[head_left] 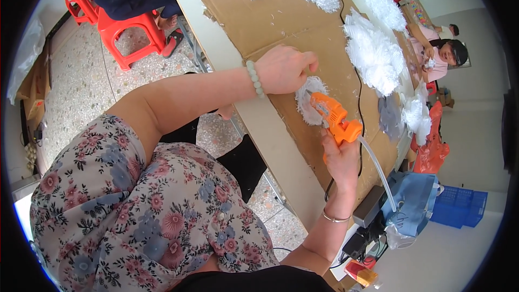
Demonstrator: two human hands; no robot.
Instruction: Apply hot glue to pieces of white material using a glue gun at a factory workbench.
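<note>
Head view: I see the right hand point(341, 159) clamped around an orange hot-glue gun point(334, 112), likely light and rigid, best gripped by its handle, clear of the probably hot nozzle point(310, 92). A pale glue stick point(374, 157) extends from its rear. Under the nozzle, on cardboard point(270, 19), lies a fringed white piece point(304, 109); I judge it soft, feather-light, best held by its edge. Left of it, the left hand's point(282, 70) fingers curl; whether they pinch anything, I can't tell. Farther across sit white fringe heaps point(374, 57).
</note>
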